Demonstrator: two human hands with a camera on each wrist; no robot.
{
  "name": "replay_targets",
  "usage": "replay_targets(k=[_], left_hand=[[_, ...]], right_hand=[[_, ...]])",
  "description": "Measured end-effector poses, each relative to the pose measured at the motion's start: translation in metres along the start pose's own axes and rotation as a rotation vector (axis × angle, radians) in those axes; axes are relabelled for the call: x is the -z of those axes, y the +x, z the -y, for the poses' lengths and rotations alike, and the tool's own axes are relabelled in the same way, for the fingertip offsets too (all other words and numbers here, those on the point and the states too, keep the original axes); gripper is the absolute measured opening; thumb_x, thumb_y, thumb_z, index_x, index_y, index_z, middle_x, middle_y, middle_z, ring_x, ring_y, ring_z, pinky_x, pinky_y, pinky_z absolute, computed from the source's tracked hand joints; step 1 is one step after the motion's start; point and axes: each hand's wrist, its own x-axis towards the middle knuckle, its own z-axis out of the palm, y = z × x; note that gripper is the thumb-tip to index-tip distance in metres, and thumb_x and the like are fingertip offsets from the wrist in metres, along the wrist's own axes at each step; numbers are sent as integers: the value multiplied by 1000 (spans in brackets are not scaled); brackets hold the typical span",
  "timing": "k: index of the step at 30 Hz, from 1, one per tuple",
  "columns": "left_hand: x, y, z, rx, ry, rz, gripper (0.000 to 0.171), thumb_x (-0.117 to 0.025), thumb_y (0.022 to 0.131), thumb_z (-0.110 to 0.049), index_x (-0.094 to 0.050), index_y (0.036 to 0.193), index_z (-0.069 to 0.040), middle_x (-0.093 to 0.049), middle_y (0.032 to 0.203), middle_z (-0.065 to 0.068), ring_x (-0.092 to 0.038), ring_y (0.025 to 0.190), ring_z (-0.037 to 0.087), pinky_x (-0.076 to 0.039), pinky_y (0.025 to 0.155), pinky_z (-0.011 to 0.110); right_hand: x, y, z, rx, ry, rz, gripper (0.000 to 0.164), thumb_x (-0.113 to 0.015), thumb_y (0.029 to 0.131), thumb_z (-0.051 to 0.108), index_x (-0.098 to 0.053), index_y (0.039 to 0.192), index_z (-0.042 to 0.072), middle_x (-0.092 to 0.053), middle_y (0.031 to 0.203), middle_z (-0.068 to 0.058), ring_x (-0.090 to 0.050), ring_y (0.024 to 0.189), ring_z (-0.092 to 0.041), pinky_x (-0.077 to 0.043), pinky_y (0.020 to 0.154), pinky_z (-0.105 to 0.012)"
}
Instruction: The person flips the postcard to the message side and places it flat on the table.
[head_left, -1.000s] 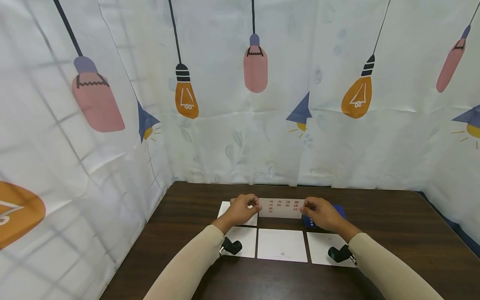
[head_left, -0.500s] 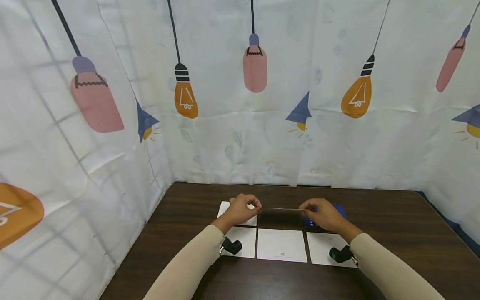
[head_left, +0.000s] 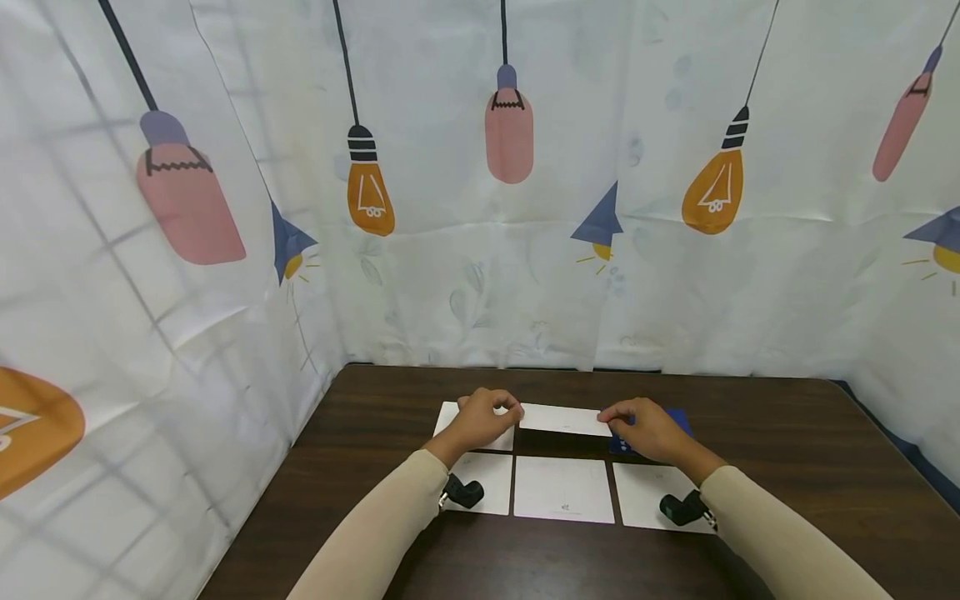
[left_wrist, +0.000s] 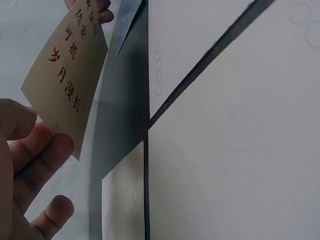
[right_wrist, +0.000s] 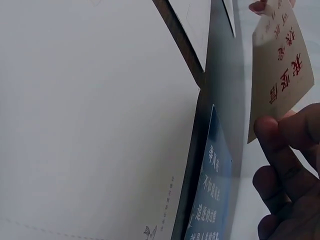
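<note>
A card [head_left: 564, 419] is held up over the table, its plain white side toward the head camera. Its other face, beige with red Chinese characters, shows in both wrist views, on the card [left_wrist: 65, 75] at upper left and the card [right_wrist: 280, 70] at upper right. My left hand [head_left: 482, 418] pinches one short edge between thumb and fingers. The opposite edge is pinched by my right hand [head_left: 647, 429]. Below lie white cards: a left one [head_left: 493, 473], a middle one [head_left: 566, 490] and a right one [head_left: 651, 490]. Another white card [head_left: 449, 414] lies behind, partly hidden by the left hand.
A blue card [head_left: 679, 419] with white characters lies partly behind the right hand. The dark wooden table [head_left: 570, 558] meets a white curtain [head_left: 465, 325] printed with lamps at its back and left. A small black camera sits at each wrist.
The card has turned between my hands: its red characters faced the head camera, then it was edge-on, and now its white side shows. Both hands have stayed nearly in place.
</note>
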Motion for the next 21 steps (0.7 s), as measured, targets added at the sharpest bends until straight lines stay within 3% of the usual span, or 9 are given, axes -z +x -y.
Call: replay_targets(k=[7, 18, 21], left_hand=[[-1, -1, 1, 3, -5, 9, 5, -71, 97, -27, -75, 95, -23, -69, 96, -15, -57, 110, 22, -22, 94, 54], [-4, 0, 1, -3, 41, 20, 10, -78, 92, -21, -80, 101, -17, -70, 91, -19, -59, 107, 19, -21, 89, 52], [-6, 0, 2, 7, 60, 25, 12, -80, 90, -21, -80, 101, -17, -70, 90, -19, -58, 108, 20, -20, 89, 51]], right_hand=[[-2, 2, -1, 7, -35, -9, 17, -67, 100, 18, -78, 113, 14, -69, 120, -7, -63, 111, -29, -53, 91, -50], [-11, 7, -4, 0, -66, -9, 17, -79, 92, 22, -79, 108, 16, -73, 104, 6, -66, 104, -23, -54, 87, -48], [-13, 8, -4, 10, -96, -21, 17, -81, 90, 22, -79, 106, 16, -72, 99, 9, -64, 103, -21, -50, 90, -52]])
